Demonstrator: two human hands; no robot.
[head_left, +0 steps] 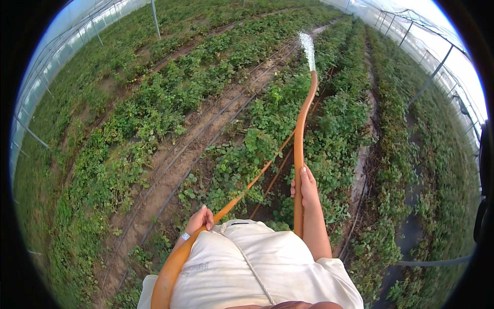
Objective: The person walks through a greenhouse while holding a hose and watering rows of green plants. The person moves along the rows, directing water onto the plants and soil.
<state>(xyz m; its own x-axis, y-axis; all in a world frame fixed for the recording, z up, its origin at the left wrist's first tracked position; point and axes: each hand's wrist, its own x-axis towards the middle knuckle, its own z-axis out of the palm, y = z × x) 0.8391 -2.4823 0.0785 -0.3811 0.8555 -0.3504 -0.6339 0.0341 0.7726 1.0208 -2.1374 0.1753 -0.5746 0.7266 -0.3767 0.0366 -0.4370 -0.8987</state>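
Your right hand grips the flexible orange tubular hose, long axis forward; your left hand curls against it, grip unclear.

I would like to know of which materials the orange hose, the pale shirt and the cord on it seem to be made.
Orange hose: probably rubber or flexible plastic, smooth with a slight sheen; it bends in one gentle curve. Pale shirt: likely cotton or a blend, matt, with soft creases. Cord: twisted strands, cotton or synthetic; I cannot tell which.
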